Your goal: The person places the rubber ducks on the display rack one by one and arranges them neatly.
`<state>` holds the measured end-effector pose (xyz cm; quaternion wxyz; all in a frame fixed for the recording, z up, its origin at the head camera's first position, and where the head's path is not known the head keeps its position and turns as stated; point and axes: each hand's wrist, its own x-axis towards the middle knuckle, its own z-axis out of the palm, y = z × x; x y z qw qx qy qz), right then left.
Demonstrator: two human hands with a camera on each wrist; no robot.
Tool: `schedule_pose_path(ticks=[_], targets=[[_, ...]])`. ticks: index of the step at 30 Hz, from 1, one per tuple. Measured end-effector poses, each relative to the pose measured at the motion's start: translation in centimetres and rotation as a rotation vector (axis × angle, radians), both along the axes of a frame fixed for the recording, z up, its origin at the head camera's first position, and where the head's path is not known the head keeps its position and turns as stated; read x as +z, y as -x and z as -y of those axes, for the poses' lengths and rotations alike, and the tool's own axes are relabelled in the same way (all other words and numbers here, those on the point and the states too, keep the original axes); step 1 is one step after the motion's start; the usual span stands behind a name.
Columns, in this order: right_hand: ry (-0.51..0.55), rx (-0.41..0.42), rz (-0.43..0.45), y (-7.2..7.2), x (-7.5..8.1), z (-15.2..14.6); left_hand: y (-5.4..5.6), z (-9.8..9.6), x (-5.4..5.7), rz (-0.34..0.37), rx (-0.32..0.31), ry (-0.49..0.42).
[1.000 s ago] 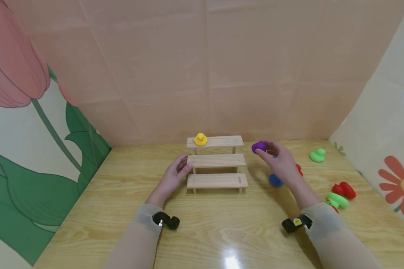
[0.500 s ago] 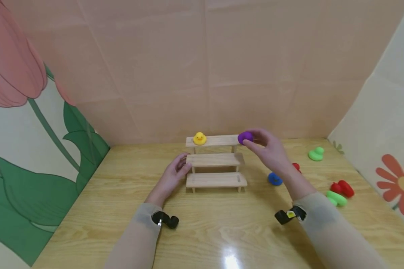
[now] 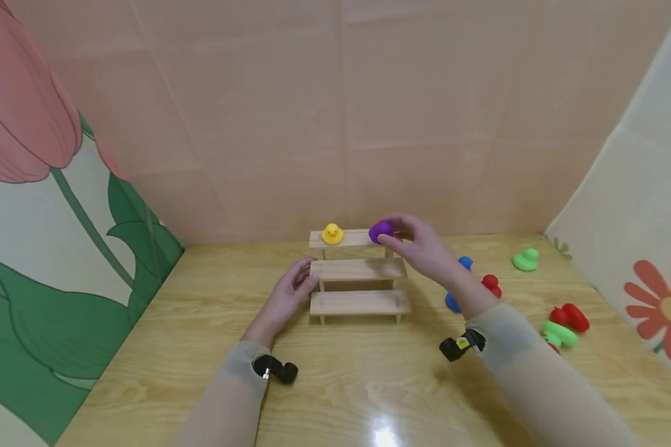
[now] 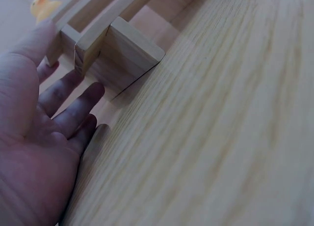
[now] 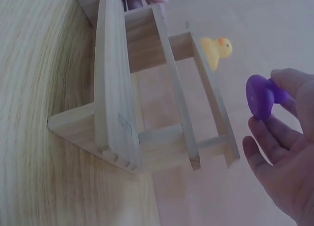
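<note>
A three-tier wooden display stand (image 3: 359,269) stands mid-table. My left hand (image 3: 284,297) holds its left side at the middle shelf, the thumb in front and the fingers towards the back. My right hand (image 3: 422,248) pinches a purple toy duck (image 3: 380,232) between thumb and fingers, at the right part of the top shelf in the head view. In the right wrist view the purple duck (image 5: 261,96) is held apart from the shelf, its flat base towards it. A yellow toy duck (image 3: 332,234) sits on the top shelf's left end.
Right of the stand lie blue ducks (image 3: 453,303), partly behind my right arm, and a red duck (image 3: 491,285). A green duck (image 3: 525,260) sits farther back. Red (image 3: 571,317) and green ducks (image 3: 560,334) lie near the right wall. A beige wall (image 3: 335,124) closes the back.
My right hand has carried the purple duck leftward, from right of the stand to the top shelf's right part. The left hand has stayed at the stand's left side.
</note>
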<state>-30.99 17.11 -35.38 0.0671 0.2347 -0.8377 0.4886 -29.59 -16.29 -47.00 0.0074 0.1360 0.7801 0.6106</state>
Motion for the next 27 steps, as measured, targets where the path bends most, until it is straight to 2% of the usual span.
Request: schedule_pose_path(ticks=[13,20,27], targets=[[-0.040,0.096,0.036,2.3,0.1,2.7,0.2,0.3,-0.4,-0.017,-0.001,-0.020],[-0.041,0.091,0.033,3.0,-0.4,3.3,0.1,0.3,-0.4,0.012,-0.001,-0.005],[-0.059,0.095,0.012,3.9,-0.6,3.9,0.2,0.2,-0.3,0.009,0.002,-0.038]])
